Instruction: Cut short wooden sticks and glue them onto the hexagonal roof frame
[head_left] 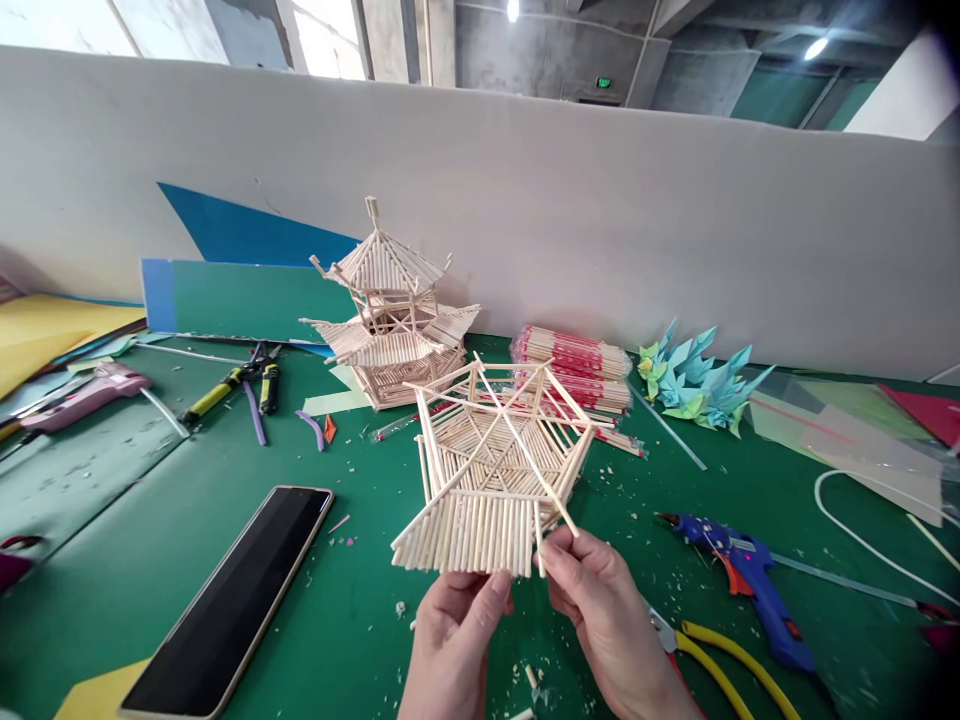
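Note:
A hexagonal frame of wooden sticks [491, 470] is held up over the green table [360, 590], tilted towards me. My left hand [456, 640] grips its flat slatted panel at the lower edge, thumb up against the sticks. To its right, my right hand [600, 610] pinches one long loose stick [525, 445] that lies slanted across the frame's ribs. Behind them stands a finished two-tier stick pagoda [390, 315] on the table.
A black phone [229, 600] lies at the left front. Yellow-handled pliers [232, 385] and a pink glue gun [82, 395] lie further left. A blue glue gun [754, 585], yellow-handled cutters [712, 660], wrapped chopstick packs [581, 365] and paper cranes [694, 380] are on the right.

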